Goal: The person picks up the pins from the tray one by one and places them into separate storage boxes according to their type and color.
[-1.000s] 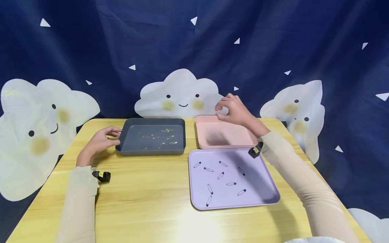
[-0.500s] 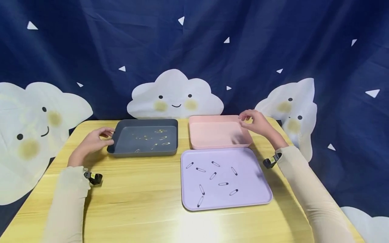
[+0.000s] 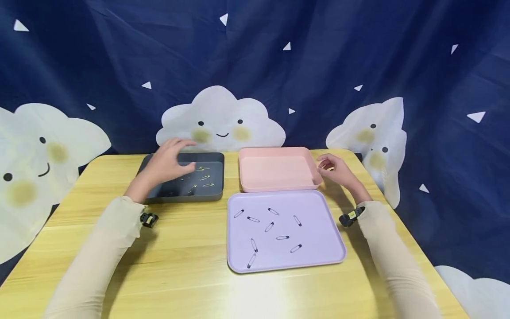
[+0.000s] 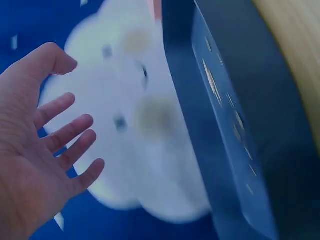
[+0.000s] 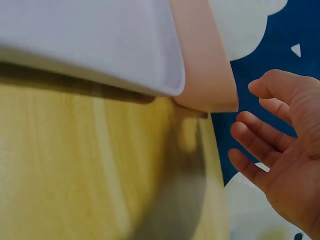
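My left hand (image 3: pixel 165 161) hovers over the left part of the dark grey tray (image 3: pixel 187 198), its fingers spread and holding nothing. Several gold-coloured safety pins (image 3: pixel 205 178) lie in that tray, some hidden behind the hand. Beside the right side of the pink tray (image 3: pixel 275 168) is my right hand (image 3: pixel 338 170), with loosely bent fingers and nothing in them. In the right wrist view, a gap shows between this hand (image 5: pixel 285 140) and the pink tray's corner (image 5: pixel 212 85). Several black-headed safety pins (image 3: pixel 282 238) are scattered across the lilac tray (image 3: pixel 322 248).
All three trays stand on a light wooden table (image 3: pixel 179 266), the lilac one directly in front of the pink one. A dark blue curtain (image 3: pixel 255 53) with cloud prints hangs behind the table. Each wrist carries a small black camera (image 3: pixel 149 219).
My left hand has left the grey tray's left edge and moved up and right over it. My right hand has moved from above the pink tray to its right side and lower.
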Demonstrator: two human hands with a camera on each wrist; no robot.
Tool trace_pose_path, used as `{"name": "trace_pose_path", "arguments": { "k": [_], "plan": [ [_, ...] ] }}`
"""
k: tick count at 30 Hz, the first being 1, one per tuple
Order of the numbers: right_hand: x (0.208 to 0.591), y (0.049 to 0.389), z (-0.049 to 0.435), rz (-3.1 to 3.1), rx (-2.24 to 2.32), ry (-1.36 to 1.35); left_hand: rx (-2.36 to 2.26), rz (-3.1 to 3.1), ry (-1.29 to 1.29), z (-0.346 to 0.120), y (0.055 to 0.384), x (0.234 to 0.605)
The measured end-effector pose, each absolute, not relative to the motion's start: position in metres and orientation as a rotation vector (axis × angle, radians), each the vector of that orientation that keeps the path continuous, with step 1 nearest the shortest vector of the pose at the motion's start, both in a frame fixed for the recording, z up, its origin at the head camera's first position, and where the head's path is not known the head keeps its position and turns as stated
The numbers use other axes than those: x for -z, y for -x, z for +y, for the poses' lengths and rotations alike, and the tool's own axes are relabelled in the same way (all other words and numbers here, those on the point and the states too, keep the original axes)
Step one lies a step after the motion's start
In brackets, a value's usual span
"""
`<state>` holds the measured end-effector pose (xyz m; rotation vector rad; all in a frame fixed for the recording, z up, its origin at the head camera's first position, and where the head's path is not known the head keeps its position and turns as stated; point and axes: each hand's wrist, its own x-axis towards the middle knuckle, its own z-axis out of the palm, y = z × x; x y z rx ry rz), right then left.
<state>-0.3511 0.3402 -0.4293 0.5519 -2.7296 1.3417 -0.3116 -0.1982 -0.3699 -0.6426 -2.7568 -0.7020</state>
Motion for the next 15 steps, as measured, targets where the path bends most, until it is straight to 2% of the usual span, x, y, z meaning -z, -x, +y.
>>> {"name": "trace_pose_path", "arguments": {
  "k": [4, 8, 15],
  "plan": [
    [0.426, 0.346, 0.337, -2.749, -1.540, -0.507, 0.617, -2.692, 0.860, -0.152, 0.309, 0.366],
    [0.441, 0.353, 0.343, -2.799, -1.627, -0.457, 0.541, -2.664, 1.063, -0.114, 0.302, 0.369],
    [0.458, 0.360, 0.355, -2.830, -1.779, -0.332, 0.443, -2.658, 1.357, -0.071, 0.285, 0.388]
  ]
}}
